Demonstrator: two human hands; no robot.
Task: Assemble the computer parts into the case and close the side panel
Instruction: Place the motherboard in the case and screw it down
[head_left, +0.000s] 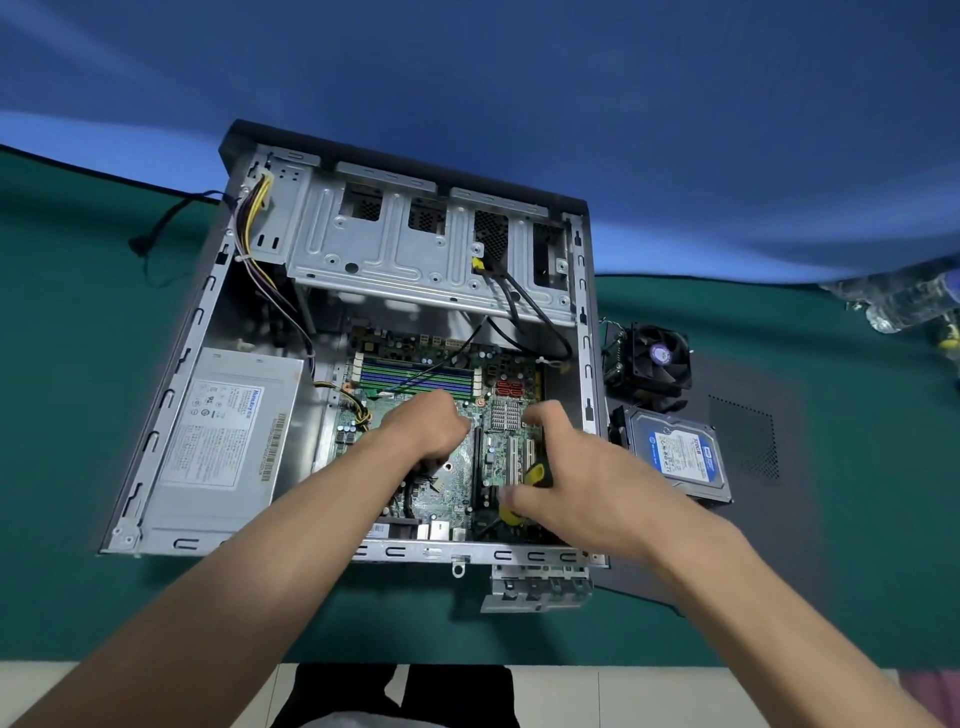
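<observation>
An open computer case (171, 364) lies flat on a green table. Inside it are a green motherboard (452, 483), a grey power supply (223, 436) at the left and a metal drive cage (415, 249) at the back. My left hand (423, 428) is over the middle of the motherboard with curled fingers; what it holds is hidden. My right hand (566, 467) grips a yellow-and-black screwdriver (524, 488) over the board's expansion slots. To the right of the case lie a CPU cooler fan (654, 361) and a blue-labelled hard drive (680, 457), both on the dark side panel (758, 431).
A black cable (156, 234) trails on the table left of the case. A loose metal bracket (535, 590) sits at the case's front edge. Clear plastic bottles (904, 301) lie at the far right. The table's near edge runs across the bottom, with floor tiles below.
</observation>
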